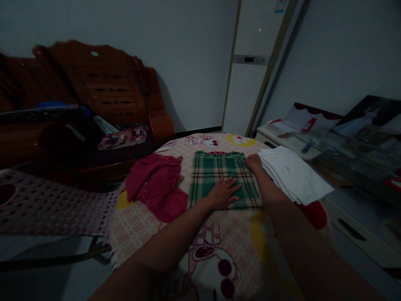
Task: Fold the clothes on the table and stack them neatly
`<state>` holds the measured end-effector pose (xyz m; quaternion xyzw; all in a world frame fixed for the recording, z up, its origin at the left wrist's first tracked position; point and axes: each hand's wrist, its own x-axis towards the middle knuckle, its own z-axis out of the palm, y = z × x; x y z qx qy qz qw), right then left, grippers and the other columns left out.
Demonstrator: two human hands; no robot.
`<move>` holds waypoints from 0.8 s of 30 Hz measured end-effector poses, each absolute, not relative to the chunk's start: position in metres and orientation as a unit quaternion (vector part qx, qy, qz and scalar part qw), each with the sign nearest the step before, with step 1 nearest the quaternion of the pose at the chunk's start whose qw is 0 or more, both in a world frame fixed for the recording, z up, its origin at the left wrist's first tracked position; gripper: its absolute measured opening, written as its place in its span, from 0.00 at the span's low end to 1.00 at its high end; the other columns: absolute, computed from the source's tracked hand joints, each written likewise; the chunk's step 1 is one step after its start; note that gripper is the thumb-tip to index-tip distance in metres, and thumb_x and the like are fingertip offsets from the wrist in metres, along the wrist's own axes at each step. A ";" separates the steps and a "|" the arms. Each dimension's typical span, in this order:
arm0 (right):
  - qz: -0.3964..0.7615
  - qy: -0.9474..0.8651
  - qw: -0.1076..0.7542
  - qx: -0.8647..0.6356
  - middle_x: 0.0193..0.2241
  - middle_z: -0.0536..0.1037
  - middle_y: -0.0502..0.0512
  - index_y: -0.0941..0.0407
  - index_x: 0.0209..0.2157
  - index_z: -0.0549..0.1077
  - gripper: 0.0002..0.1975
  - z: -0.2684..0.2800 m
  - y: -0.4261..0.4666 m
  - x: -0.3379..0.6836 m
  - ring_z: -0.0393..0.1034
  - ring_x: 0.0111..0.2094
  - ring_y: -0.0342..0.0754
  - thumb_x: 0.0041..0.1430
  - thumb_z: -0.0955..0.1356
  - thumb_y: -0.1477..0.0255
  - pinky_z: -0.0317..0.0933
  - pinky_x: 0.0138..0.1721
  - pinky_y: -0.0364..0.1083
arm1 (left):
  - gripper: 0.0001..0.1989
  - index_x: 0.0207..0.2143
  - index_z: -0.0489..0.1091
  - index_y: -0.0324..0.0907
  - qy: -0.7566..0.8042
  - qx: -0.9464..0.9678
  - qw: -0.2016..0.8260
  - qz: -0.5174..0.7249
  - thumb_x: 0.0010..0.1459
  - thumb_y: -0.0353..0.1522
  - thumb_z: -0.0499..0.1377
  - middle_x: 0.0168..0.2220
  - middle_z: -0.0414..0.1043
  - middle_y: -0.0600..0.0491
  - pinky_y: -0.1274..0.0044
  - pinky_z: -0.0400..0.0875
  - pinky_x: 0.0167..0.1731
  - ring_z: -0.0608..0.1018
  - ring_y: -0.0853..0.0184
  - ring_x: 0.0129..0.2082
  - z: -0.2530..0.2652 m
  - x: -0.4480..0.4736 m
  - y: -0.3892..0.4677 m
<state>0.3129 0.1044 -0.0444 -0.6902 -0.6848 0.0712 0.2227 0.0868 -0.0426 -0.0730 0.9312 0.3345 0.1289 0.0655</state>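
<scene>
A green plaid shirt point(203, 177), folded into a rough rectangle, lies flat on the round table. My left hand point(224, 193) rests palm down on its middle, fingers spread. At the shirt's upper right corner, my right hand point(253, 162) has its fingers curled in on the edge of the cloth; the fingertips are partly hidden. To the left lies a crumpled dark pink garment point(159, 184) with a few buttons. A stack of folded white cloth point(290, 173) sits just right of my right hand.
A patterned tablecloth point(138, 234) covers the table. A wooden bench point(106, 83) holding cloth and a woven chair point(62, 205) stand on the left. On the right is a low cabinet with a glass top point(351, 154), papers and a picture. A tall white appliance point(246, 92) stands behind.
</scene>
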 end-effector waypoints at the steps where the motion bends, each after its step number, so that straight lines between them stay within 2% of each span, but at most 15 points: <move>1: 0.070 -0.669 0.238 -0.701 0.35 0.83 0.63 0.59 0.35 0.80 0.09 -0.045 0.106 0.312 0.76 0.41 0.55 0.53 0.69 0.73 0.65 0.41 0.46 | 0.32 0.70 0.54 0.47 0.343 0.927 0.062 0.138 0.69 0.48 0.47 0.71 0.50 0.41 0.54 0.48 0.66 0.55 0.50 0.70 -0.073 0.087 -0.043; 3: 0.066 -0.627 0.292 -0.719 0.34 0.83 0.60 0.59 0.36 0.80 0.10 -0.045 0.107 0.310 0.76 0.37 0.52 0.52 0.68 0.75 0.65 0.40 0.46 | 0.32 0.71 0.52 0.49 0.363 0.918 0.050 0.153 0.68 0.49 0.49 0.72 0.47 0.43 0.52 0.47 0.66 0.52 0.50 0.71 -0.072 0.089 -0.045; 6: 0.059 -0.595 0.362 -0.715 0.33 0.82 0.58 0.59 0.35 0.78 0.09 -0.049 0.105 0.306 0.75 0.36 0.51 0.52 0.68 0.76 0.65 0.39 0.46 | 0.32 0.70 0.53 0.51 0.389 0.909 0.044 0.141 0.68 0.50 0.48 0.72 0.47 0.44 0.48 0.48 0.65 0.50 0.47 0.71 -0.071 0.090 -0.049; 8: 0.051 -0.603 0.336 -0.722 0.34 0.82 0.59 0.59 0.35 0.78 0.08 -0.053 0.101 0.305 0.75 0.37 0.52 0.53 0.67 0.76 0.65 0.40 0.46 | 0.32 0.69 0.55 0.51 0.404 0.904 0.044 0.131 0.67 0.51 0.48 0.72 0.48 0.44 0.46 0.48 0.64 0.50 0.45 0.71 -0.070 0.091 -0.050; 12: -0.012 -0.641 0.200 -0.741 0.40 0.81 0.66 0.60 0.40 0.77 0.10 -0.053 0.092 0.302 0.74 0.42 0.55 0.59 0.66 0.78 0.63 0.44 0.49 | 0.32 0.69 0.55 0.50 0.421 0.897 0.048 0.126 0.68 0.51 0.47 0.72 0.49 0.44 0.47 0.48 0.65 0.52 0.47 0.71 -0.067 0.092 -0.052; 14: -0.054 -0.657 0.161 -0.735 0.43 0.79 0.70 0.62 0.44 0.77 0.11 -0.048 0.087 0.296 0.72 0.46 0.58 0.61 0.65 0.77 0.62 0.47 0.51 | 0.31 0.69 0.56 0.50 0.422 0.898 0.054 0.114 0.68 0.50 0.47 0.71 0.51 0.44 0.47 0.48 0.65 0.53 0.47 0.71 -0.067 0.092 -0.051; 17: -0.086 -0.694 0.160 -0.697 0.46 0.77 0.71 0.62 0.46 0.76 0.13 -0.042 0.079 0.282 0.70 0.50 0.60 0.64 0.63 0.75 0.60 0.51 0.53 | 0.32 0.69 0.55 0.50 0.427 0.895 0.061 0.115 0.68 0.50 0.48 0.71 0.52 0.45 0.48 0.48 0.65 0.54 0.48 0.71 -0.067 0.094 -0.051; 21: -0.057 -0.778 0.150 -0.607 0.46 0.78 0.66 0.59 0.46 0.77 0.14 -0.049 0.070 0.260 0.70 0.49 0.58 0.66 0.63 0.72 0.60 0.51 0.52 | 0.33 0.71 0.50 0.44 0.492 0.854 0.092 0.142 0.69 0.48 0.46 0.72 0.50 0.43 0.51 0.46 0.67 0.53 0.52 0.71 -0.064 0.093 -0.048; 24: -0.047 -0.817 0.151 -0.554 0.49 0.77 0.65 0.58 0.47 0.78 0.14 -0.063 0.068 0.254 0.68 0.52 0.58 0.66 0.64 0.71 0.59 0.55 0.54 | 0.32 0.71 0.49 0.42 0.533 0.827 0.123 0.130 0.70 0.45 0.47 0.72 0.48 0.43 0.53 0.47 0.67 0.52 0.53 0.72 -0.059 0.084 -0.042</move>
